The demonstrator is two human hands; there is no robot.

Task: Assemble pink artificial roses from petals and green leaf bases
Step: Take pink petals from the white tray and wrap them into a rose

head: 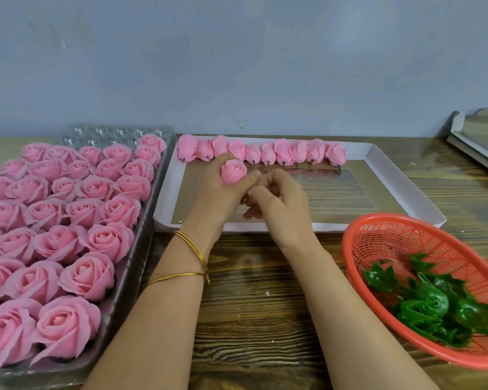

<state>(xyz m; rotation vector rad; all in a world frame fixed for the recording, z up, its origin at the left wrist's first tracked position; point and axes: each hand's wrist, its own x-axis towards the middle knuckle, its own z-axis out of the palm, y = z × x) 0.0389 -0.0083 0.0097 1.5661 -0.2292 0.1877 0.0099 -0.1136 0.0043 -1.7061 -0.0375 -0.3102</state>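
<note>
Left hand (221,192) grips a pink rosebud (234,172) over the white tray (330,227); right hand (281,205) curls beside it, hold unclear. Finished roses (59,209) left; green leaf bases (431,302) in red basket (392,237).

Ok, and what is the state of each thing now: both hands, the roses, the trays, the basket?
Left hand: grips one rose bud, held up.
Right hand: fingers curled beside the left fingers; any hold is hidden.
Bud row: lying along the far edge of the white tray.
Clear tray: nearly full of finished roses, some far cups empty.
Red basket: holds green leaf bases on its near side.
</note>
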